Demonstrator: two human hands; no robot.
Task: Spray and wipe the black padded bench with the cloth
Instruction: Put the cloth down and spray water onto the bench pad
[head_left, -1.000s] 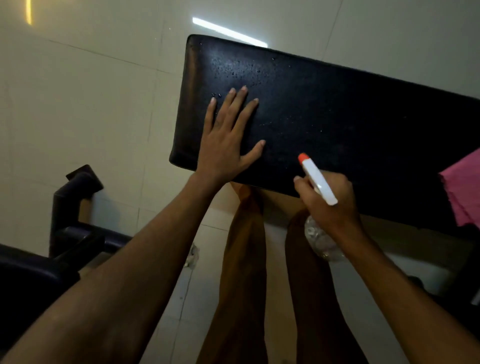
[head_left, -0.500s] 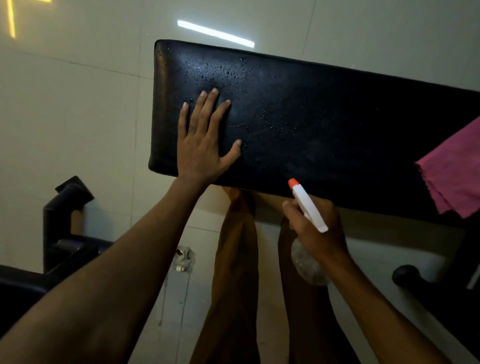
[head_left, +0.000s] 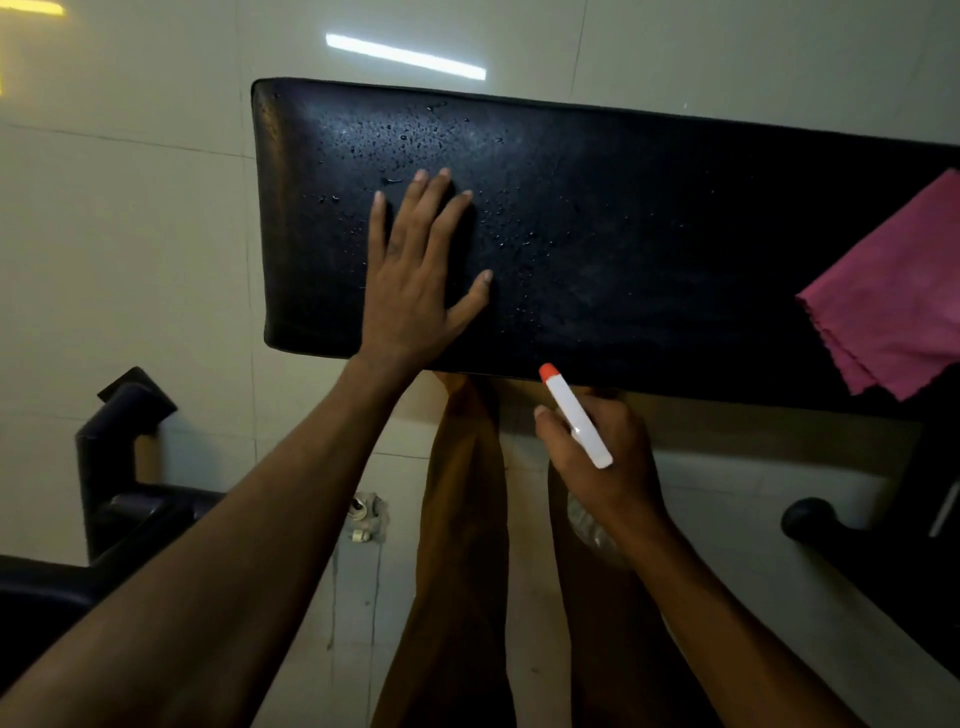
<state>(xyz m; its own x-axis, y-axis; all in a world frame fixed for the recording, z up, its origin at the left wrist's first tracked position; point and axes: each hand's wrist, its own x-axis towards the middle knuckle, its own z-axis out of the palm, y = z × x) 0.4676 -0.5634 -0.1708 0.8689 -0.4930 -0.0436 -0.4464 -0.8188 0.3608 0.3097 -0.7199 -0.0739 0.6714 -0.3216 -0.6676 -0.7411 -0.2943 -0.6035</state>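
Spraying the black padded bench (head_left: 649, 249), with the wipe not yet begun.

Left hand (head_left: 415, 280) lies flat with fingers spread on the wet, beaded upper-left stretch; right hand (head_left: 597, 457) grips the spray bottle (head_left: 574, 415) at centre, its orange nozzle at the bench's near edge. The pink cloth (head_left: 893, 296) lies untouched at the right edge. Likely risks: spray wetting the resting hand, or the overhanging cloth slipping off. The bottle's body is mostly hidden, and cloth and bench run out of frame.
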